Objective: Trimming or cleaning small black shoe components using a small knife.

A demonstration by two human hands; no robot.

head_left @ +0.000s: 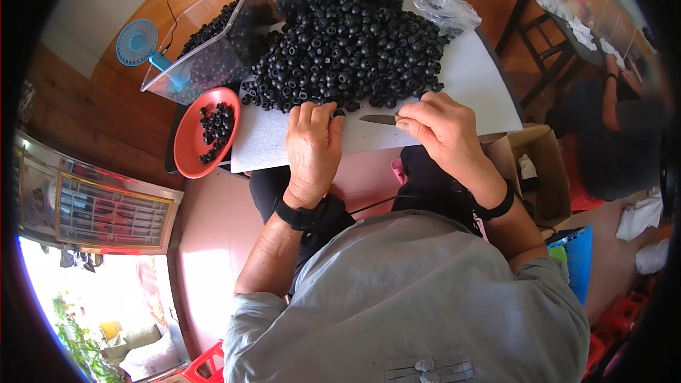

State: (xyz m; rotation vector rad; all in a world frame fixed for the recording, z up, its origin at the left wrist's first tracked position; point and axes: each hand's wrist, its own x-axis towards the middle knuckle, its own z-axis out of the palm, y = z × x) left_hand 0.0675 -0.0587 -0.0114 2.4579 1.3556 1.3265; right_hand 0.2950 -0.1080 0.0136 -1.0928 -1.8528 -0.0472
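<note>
A large heap of small, round black pieces with holes (347,53), plastic or rubber by their look, covers much of the white tabletop (482,92). At the heap's near edge, my left hand (312,140) pinches one black piece (338,113) between thumb and fingers. To the right, my right hand (443,128) grips a small knife (378,120), its blade pointing left toward that piece, with a gap between them. The knife's handle is hidden in my fingers. Left of the heap, an orange-red bowl (186,147) holds some more black pieces.
Clear plastic bins (230,25) with black pieces stand behind and left of the heap. A blue fan (138,44) is at the left, a crumpled plastic bag (443,0) at the back right. By the table's right side sits a cardboard box (505,163); beyond it, another person (610,135) sits.
</note>
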